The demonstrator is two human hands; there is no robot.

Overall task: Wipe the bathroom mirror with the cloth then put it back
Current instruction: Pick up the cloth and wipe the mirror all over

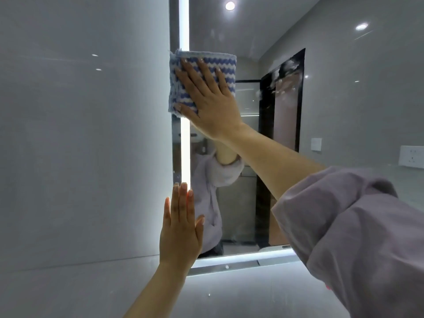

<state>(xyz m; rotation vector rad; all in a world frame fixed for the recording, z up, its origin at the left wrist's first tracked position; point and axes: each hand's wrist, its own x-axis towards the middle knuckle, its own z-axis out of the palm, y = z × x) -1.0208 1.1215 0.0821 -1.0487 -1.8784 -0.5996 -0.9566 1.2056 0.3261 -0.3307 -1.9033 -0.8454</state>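
The bathroom mirror (332, 88) fills the right half of the view, with lit strips along its left and bottom edges. A folded cloth (220, 63) with blue and white zigzag stripes lies flat against the mirror's upper left edge. My right hand (211, 97) presses the cloth to the glass with straight, spread fingers. My left hand (181, 228) rests flat against the mirror's lower left corner, fingers straight and pointing up. The person's reflection shows in the glass between the two hands.
A glossy grey tiled wall (80, 134) runs left of the mirror. The lit bottom edge (241, 260) of the mirror sits just right of my left wrist. My rolled lilac sleeve (355, 226) fills the lower right. A reflected doorway and wall switches show in the glass.
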